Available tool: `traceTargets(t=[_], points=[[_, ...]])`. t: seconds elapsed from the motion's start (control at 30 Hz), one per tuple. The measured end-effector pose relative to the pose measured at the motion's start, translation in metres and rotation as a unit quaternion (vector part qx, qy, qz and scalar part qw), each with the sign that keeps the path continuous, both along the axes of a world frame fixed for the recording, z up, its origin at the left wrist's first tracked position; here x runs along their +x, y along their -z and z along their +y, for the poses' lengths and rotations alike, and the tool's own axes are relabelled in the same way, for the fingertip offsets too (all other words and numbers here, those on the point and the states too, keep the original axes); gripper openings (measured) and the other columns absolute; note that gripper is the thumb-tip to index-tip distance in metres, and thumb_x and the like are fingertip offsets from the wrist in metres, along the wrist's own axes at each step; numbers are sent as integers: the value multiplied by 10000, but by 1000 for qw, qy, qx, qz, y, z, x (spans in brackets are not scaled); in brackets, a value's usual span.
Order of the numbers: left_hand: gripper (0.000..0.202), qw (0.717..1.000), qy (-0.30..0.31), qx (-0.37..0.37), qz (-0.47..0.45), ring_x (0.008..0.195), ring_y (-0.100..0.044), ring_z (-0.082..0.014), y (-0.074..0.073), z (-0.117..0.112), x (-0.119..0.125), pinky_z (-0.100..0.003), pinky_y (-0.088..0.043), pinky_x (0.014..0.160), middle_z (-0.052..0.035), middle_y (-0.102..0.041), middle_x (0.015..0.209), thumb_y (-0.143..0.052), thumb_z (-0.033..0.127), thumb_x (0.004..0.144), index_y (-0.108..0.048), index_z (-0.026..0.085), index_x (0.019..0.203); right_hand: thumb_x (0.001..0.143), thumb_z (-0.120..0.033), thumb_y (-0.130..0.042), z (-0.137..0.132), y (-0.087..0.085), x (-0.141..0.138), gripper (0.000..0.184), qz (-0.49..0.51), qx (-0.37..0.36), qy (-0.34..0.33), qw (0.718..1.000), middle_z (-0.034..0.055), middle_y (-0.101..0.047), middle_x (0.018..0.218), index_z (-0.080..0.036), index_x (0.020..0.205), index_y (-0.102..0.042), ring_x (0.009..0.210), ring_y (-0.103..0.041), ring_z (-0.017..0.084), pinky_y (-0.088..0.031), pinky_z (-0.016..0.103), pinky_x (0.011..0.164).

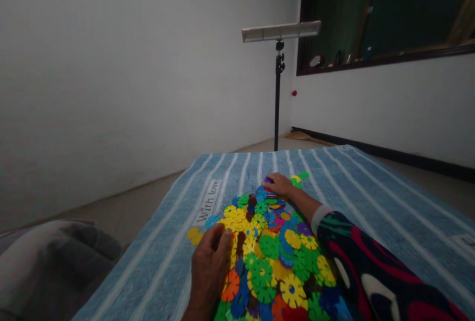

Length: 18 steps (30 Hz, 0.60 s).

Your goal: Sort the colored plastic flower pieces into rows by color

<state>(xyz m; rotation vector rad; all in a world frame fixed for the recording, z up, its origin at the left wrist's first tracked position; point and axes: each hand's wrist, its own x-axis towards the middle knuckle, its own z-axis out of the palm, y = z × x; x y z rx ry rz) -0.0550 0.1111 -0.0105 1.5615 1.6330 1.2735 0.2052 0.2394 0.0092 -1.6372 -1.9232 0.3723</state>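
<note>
A heap of flat plastic snowflake discs (272,254) in yellow, green, blue, orange and purple lies on a blue striped towel (363,197). My left hand (210,261) rests palm down on the heap's left edge, fingers curled slightly over the yellow discs. My right hand (278,185) reaches to the heap's far end, its fingers bent down over a purple disc (267,180); whether it grips that disc I cannot make out. A yellow and a green disc (299,178) lie just beyond that hand. My right arm wears a dark patterned sleeve (371,266).
The towel carries the words "With love" (208,202) on a white stripe. A light bar on a black stand (278,88) rises behind the towel. White walls, a dark window (386,9) at the upper right, and a grey bundle (52,256) at the lower left.
</note>
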Motion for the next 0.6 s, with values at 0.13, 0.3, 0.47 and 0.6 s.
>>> traceTargets(t=[0.13,0.3,0.47,0.6], points=[[466,1000,0,12,4,865,-688,-255,-1,0,1,-347,-538,784,-57,-744,922,-591,580,707,-698,178,916,908,-361,-553,-22,2,-16,268,3,-19,-88,996,52,-726,1052,-190,1000,-738,1003,-635,187,-444,272,875],[471,1000,-2,22,4,856,-686,-254,-3,3,3,-352,-534,797,-65,-746,914,-577,582,708,-701,177,913,907,-340,-540,-85,-12,-42,287,53,-15,-167,984,16,-729,1071,-224,1098,-720,965,-655,174,-470,255,822],[486,1000,14,23,-1,858,-685,-252,-3,5,4,-342,-533,788,-71,-746,912,-567,600,714,-694,177,916,881,-371,-581,-146,-28,-48,319,93,60,-239,965,37,-693,1172,-244,1151,-693,1089,-614,188,-452,315,962],[456,999,14,43,9,835,-679,-238,-6,3,6,-326,-525,776,-60,-742,877,-547,588,737,-689,183,890,839,-481,-598,-176,-10,8,480,78,88,-54,992,122,-620,1298,-191,1217,-659,1215,-552,261,-397,421,1064]])
